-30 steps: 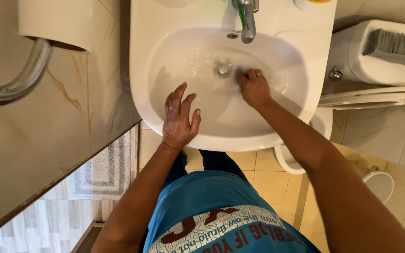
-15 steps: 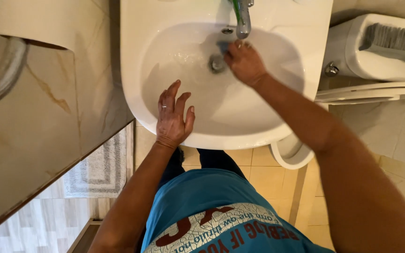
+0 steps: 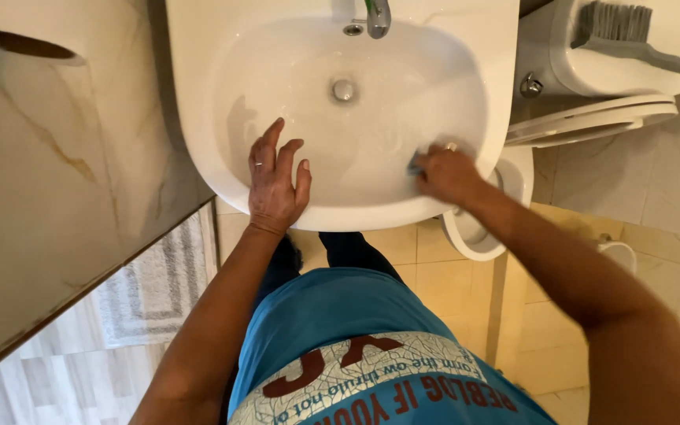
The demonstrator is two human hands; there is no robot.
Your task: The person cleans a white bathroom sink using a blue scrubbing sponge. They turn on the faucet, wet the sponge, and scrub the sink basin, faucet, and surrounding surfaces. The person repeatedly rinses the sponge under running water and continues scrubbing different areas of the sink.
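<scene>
Since the earlier frames the right hand (image 3: pixel 449 175) is seen shifted from the drain (image 3: pixel 344 89) area, just under the tap (image 3: pixel 377 16), out to the near-right wall of the white sink (image 3: pixel 198 118), close to the rim. Head view, the only one: a small grey-blue scrub pad (image 3: pixel 415 163) is held clenched under curled fingers, pressed vs. the basin wall; most of the pad is hidden by the hand. Left hand (image 3: pixel 275 182) is laid flat on the front rim w/ fingers spread, nothing gripped, approx. where it was before. Wiping is judged to have been carried from centre to edge, so the bowl's middle appears covered already; wet sheen is visible around the drain. To the right, a toilet cistern (image 3: pixel 592 63) w/ a grey brush (image 3: pixel 631 35) on top is seen; a marble-look counter (image 3: pixel 57 205) is at left.
</scene>
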